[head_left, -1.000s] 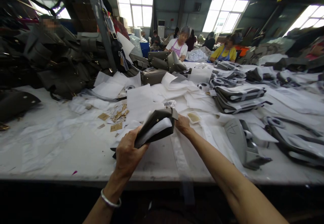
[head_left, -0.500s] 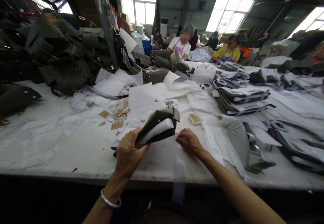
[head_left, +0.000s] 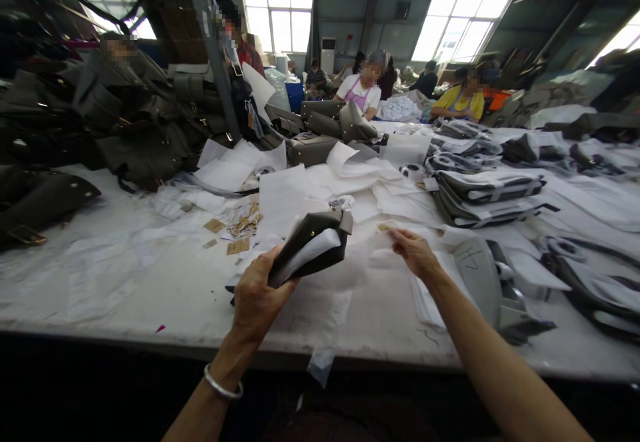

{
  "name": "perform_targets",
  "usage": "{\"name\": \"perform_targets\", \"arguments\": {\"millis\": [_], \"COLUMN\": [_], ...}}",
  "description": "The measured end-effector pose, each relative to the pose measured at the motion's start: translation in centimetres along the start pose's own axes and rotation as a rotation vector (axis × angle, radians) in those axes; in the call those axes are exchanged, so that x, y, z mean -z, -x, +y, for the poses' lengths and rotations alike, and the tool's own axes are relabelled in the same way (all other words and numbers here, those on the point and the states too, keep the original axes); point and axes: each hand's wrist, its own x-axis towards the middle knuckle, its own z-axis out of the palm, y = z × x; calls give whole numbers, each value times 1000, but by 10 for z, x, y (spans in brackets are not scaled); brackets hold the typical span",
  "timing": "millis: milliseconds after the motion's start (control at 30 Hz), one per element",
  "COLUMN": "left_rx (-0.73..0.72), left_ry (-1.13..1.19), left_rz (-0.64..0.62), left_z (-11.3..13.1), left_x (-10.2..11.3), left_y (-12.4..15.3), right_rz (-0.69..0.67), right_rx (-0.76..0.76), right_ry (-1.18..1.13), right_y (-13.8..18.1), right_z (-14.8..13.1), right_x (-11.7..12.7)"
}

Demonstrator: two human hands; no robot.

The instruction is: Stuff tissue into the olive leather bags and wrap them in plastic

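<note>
My left hand (head_left: 260, 292) is closed around a small dark grey-olive handbag (head_left: 303, 245), tilted up over the table. White stuffing paper (head_left: 313, 249) shows along its side, and a small metal stud sits near the top. To its right, my right hand (head_left: 413, 250) has its fingers pinched together beside a small dish (head_left: 384, 227) with something yellowish, mostly hidden now. Whether the fingertips hold anything is unclear. Below the handbag, a clear plastic bag (head_left: 323, 362) lies on the table and hangs over its front edge.
Brown paper tags (head_left: 239, 245) with strings lie left of the handbag. White sheets (head_left: 283, 195) spread behind it. Stacked grey bags (head_left: 487, 195) and a grey panel (head_left: 473, 265) lie to the right. Dark bags (head_left: 145, 149) pile up at left. Co-workers sit across the table.
My right hand has moved up and right, away from the handbag to the dish. The clear plastic has shifted left and lower. My left hand still holds the handbag. The view has turned slightly.
</note>
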Motion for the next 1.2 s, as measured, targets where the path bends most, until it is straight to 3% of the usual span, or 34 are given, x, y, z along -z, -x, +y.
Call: {"name": "perform_targets", "arguments": {"millis": [200,267,300,367,533,567,633,800,900,1033,1067,1133,1200], "left_rx": [-22,-48,-63,-98,-287,-337,-425,-537,-557,-616,-642,-688,-712], "left_ry": [-21,-34,-43,-70,-171,-184,-207,-280,-319,-335,-334,-329,-326], "left_rz": [2,-3,-10,-25,-117,-152,-201,-173,-174,-188,-196,-211,-210], "left_z": [1,2,4,8,24,28,32,34,33,31,30,24,15], "left_x": [0,-2,-2,-5,-17,-20,-29,-54,-62,-58,-54,-47,-39], "left_y": [2,3,3,3,11,15,25,54,63,56,52,41,32], "right_rz": [585,692,679,485,-507,-593,-617,-685,-549,-303,-298,-410,-472], "right_rx": [74,196,271,405,564,565,591,753,699,543,463,257,185], "right_ry": [215,423,520,630,669,674,619,360,258,334,373,463,529], "right_y": [-32,-24,-16,11,110,128,160,199,178,93,71,34,13], "right_z": [-23,-25,-24,-18,1,2,0,-41,-77,-102,-103,-97,-86], "right_x": [101,115,112,84,-27,-39,-46,-17,-15,-43,-54,-76,-95]}}
